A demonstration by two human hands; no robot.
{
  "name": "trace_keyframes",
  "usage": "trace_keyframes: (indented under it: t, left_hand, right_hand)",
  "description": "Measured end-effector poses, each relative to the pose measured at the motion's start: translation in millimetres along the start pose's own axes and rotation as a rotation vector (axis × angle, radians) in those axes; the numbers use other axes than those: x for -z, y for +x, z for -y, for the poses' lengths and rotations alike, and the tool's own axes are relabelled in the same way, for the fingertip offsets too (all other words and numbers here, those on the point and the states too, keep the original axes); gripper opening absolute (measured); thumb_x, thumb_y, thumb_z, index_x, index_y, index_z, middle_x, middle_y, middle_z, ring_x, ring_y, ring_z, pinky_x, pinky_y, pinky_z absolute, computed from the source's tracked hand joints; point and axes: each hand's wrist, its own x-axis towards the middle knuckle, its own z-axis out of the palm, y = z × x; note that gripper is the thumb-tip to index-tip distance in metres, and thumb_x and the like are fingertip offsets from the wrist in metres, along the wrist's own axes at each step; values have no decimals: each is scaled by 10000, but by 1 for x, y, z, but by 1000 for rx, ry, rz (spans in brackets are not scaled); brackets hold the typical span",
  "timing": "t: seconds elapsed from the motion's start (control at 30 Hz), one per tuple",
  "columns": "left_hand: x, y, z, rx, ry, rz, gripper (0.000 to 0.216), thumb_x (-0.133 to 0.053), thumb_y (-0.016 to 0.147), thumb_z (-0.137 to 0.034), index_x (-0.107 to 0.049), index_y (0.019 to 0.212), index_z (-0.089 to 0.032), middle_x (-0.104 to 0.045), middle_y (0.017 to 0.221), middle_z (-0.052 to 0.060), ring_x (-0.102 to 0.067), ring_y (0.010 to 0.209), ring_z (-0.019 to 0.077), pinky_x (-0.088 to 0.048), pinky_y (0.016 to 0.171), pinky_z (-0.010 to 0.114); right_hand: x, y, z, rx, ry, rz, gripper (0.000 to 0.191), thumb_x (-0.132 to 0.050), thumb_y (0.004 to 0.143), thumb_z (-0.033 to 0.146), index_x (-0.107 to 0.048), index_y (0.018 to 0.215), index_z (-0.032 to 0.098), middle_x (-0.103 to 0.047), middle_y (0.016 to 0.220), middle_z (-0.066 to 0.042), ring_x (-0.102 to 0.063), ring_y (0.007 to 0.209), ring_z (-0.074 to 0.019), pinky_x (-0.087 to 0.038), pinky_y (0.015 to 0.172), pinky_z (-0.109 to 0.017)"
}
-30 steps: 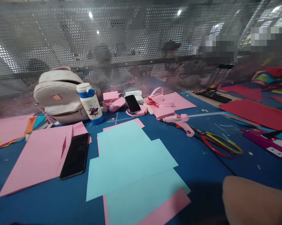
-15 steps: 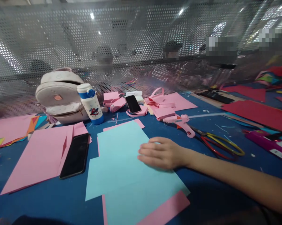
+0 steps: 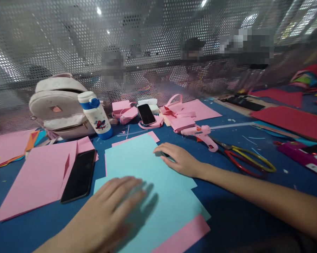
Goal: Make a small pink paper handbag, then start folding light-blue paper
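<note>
Light blue paper (image 3: 137, 161), cut with stepped edges, lies on top of pink paper (image 3: 186, 233) in front of me. My right hand (image 3: 181, 160) rests on the blue paper's right edge, fingers stretched out and nothing held. My left hand (image 3: 113, 207) is over the paper's lower left part, slightly blurred, its fingers extended and casting a shadow on the sheet. Right of the paper lie a pink glue gun (image 3: 200, 135) with a clear glue stick in its back, and scissors (image 3: 248, 158) with red and yellow handles.
On the blue table (image 3: 24, 232), a black phone (image 3: 79, 175) lies on folded pink paper (image 3: 39, 175) at left. Behind stand a bottle (image 3: 96, 116) and a backpack (image 3: 59, 105). Pink paper pieces (image 3: 183, 123) and another phone (image 3: 146, 114) sit near a perforated metal screen (image 3: 148, 38). Red paper (image 3: 292, 121) lies right.
My left hand has come in from the lower left over the blue paper. My right hand has shifted a little up on the paper, toward its edge. The view has shifted slightly.
</note>
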Motion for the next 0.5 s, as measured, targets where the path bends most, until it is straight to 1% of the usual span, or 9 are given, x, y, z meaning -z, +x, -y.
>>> trace_keyframes:
  t: [0.07, 0.1, 0.2, 0.27, 0.33, 0.5]
  left_hand:
    - [-8, 9, 8, 25, -19, 47, 728, -610, 950, -412, -259, 1564, -240, -290, 1617, 132, -393, 1421, 349, -482, 1084, 502]
    - [-12, 12, 11, 37, -24, 57, 761, -602, 951, -427, -219, 1578, -229, -238, 1637, 132, -349, 1450, 359, -463, 1099, 521]
    - [-23, 15, 15, 63, -18, 40, 710, -539, 988, -436, -209, 1581, -230, -162, 1656, 122, -278, 1487, 366, -412, 1130, 558]
    - [-28, 14, 15, 75, -5, 42, 687, -508, 1002, -459, -215, 1582, -236, -173, 1652, 122, -282, 1484, 369, -414, 1126, 559]
    - [-30, 14, 15, 71, 15, 54, 680, -495, 1006, -484, -229, 1580, -234, -217, 1638, 126, -315, 1470, 367, -437, 1109, 549]
    - [-26, 19, 14, 60, 67, 93, 644, -501, 1001, -479, -300, 1554, -218, -283, 1608, 144, -377, 1440, 353, -476, 1081, 524]
  right_hand:
    - [-1, -1, -2, -31, 34, 3, 249, -442, 1002, 210, -594, 1199, 204, -664, 1181, -102, -597, 1115, -239, -472, 959, -398]
    - [-1, -1, -2, -42, 46, 2, 247, -442, 1001, 205, -596, 1195, 206, -663, 1177, -99, -599, 1110, -237, -474, 955, -395]
    - [0, -1, 0, -61, 59, -4, 248, -445, 987, 176, -602, 1176, 207, -664, 1161, -90, -606, 1094, -230, -484, 933, -380]
    - [1, 0, 2, -63, 50, -4, 246, -446, 980, 165, -609, 1161, 205, -668, 1142, -87, -615, 1073, -227, -492, 913, -370]
    - [1, 0, 3, -66, 36, 1, 242, -449, 981, 166, -614, 1153, 205, -672, 1128, -85, -623, 1051, -226, -496, 898, -364]
    - [0, -1, 3, -80, 22, 19, 236, -454, 982, 161, -610, 1153, 206, -674, 1135, -76, -614, 1063, -227, -484, 916, -373]
